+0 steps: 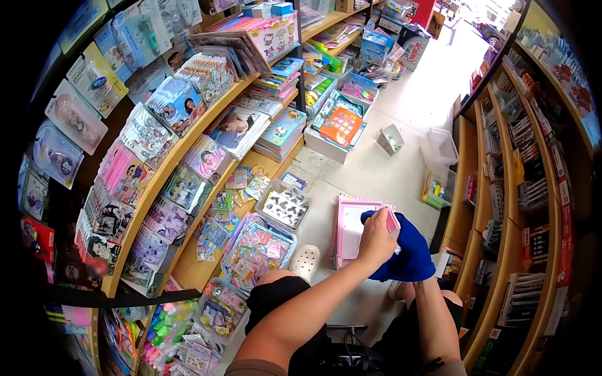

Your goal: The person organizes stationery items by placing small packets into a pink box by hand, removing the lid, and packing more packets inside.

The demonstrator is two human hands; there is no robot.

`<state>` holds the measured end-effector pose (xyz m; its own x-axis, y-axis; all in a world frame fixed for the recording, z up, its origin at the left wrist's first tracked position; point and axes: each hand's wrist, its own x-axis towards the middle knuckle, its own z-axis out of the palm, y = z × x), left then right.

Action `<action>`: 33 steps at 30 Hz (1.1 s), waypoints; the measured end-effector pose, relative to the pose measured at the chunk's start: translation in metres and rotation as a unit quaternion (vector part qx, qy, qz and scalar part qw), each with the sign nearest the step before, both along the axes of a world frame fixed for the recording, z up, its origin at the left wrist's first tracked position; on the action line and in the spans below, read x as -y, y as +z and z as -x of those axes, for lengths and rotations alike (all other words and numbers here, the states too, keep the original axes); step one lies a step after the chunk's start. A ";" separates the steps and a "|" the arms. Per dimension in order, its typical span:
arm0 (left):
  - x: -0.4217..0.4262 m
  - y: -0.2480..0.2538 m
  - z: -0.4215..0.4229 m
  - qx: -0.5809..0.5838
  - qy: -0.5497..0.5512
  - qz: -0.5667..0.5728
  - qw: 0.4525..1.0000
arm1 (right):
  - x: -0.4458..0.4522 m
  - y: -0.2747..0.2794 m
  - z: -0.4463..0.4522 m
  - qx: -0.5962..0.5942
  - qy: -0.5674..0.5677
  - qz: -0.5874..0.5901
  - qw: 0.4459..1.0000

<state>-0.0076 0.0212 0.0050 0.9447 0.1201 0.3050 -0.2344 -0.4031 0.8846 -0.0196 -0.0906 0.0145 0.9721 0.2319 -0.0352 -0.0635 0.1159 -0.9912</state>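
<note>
A dark blue cloth (411,254) is draped over my right hand (419,266), whose fingers are hidden beneath it. My left hand (377,237) is closed on a small pink box (392,224), held up against the cloth. Just below and to the left of the hands, a larger pink box (348,219) with a white inside stands on the floor. My left wrist is above its right part.
Shelves of booklets (149,135) curve along the left. A bin of small packets (257,245) and a clear bin with dark pieces (285,207) stand on the floor. Wooden shelves (480,207) line the right, beside clear containers (439,188). An open small box (390,140) lies ahead.
</note>
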 end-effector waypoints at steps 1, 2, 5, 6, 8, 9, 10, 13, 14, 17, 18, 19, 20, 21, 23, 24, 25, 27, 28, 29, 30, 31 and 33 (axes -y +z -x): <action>-0.004 0.004 0.000 -0.058 -0.024 0.033 0.997 | 0.001 -0.002 0.000 0.127 0.000 0.168 0.977; -0.009 0.011 0.001 -0.116 -0.048 0.067 0.990 | 0.001 -0.003 -0.001 0.208 -0.002 0.280 0.937; -0.016 0.010 -0.002 -0.173 -0.069 0.100 0.977 | 0.004 -0.002 -0.003 0.356 -0.057 0.490 0.794; -0.016 0.009 -0.003 -0.172 -0.069 0.101 0.978 | 0.004 -0.010 -0.008 0.341 -0.094 0.481 0.802; -0.019 0.016 -0.005 -0.162 -0.067 0.136 0.975 | 0.003 -0.002 -0.012 0.316 -0.106 0.522 0.785; -0.020 0.019 -0.006 -0.157 -0.067 0.154 0.973 | 0.003 0.002 -0.015 0.302 -0.112 0.542 0.776; -0.019 0.020 -0.007 -0.156 -0.060 0.161 0.973 | 0.004 0.003 -0.019 0.273 -0.138 0.551 0.777; -0.023 0.023 -0.009 -0.147 -0.007 0.163 0.976 | 0.010 0.021 -0.022 0.305 -0.197 0.592 0.719; -0.027 0.021 -0.013 -0.125 -0.010 0.166 0.978 | 0.007 0.027 -0.022 0.197 -0.203 0.467 0.838; -0.034 0.022 -0.011 -0.203 -0.068 0.111 0.971 | 0.001 0.057 -0.016 -0.123 -0.236 0.011 0.964; -0.032 0.019 -0.008 -0.217 -0.100 0.091 0.967 | 0.008 0.032 -0.021 0.041 -0.230 0.191 0.953; -0.029 0.015 -0.005 -0.231 -0.131 0.071 0.961 | 0.004 0.032 -0.019 0.095 -0.140 0.337 0.926; -0.027 0.010 -0.002 -0.246 -0.162 0.050 0.954 | 0.001 0.032 -0.017 0.175 -0.060 0.480 0.857; -0.027 0.006 -0.001 -0.227 -0.201 0.048 0.952 | -0.002 0.032 -0.016 0.264 0.001 0.575 0.775; -0.019 -0.004 0.002 -0.241 -0.192 0.090 0.947 | -0.022 0.039 -0.017 0.304 -0.016 0.384 0.872; -0.020 -0.006 0.002 -0.253 -0.204 0.068 0.943 | -0.018 0.040 -0.016 0.336 0.021 0.405 0.850; -0.023 -0.002 0.001 -0.264 -0.218 0.045 0.938 | -0.014 0.040 -0.015 0.368 0.056 0.423 0.826; -0.022 -0.020 -0.002 -0.277 -0.271 0.124 0.913 | -0.008 0.038 -0.013 0.403 0.078 0.485 0.772; -0.023 -0.018 -0.003 -0.280 -0.284 0.149 0.905 | -0.007 0.039 -0.012 0.400 0.069 0.484 0.775; -0.024 -0.016 -0.003 -0.283 -0.296 0.174 0.896 | -0.007 0.041 -0.010 0.397 0.061 0.483 0.778; -0.024 -0.013 -0.003 -0.288 -0.297 0.180 0.892 | -0.006 0.042 -0.008 0.394 0.053 0.481 0.782; -0.025 -0.001 -0.001 -0.293 -0.298 0.187 0.889 | -0.004 0.045 -0.006 0.376 0.036 0.490 0.786; -0.025 0.018 0.001 -0.319 -0.311 0.220 0.868 | 0.003 0.050 -0.004 0.342 0.002 0.508 0.791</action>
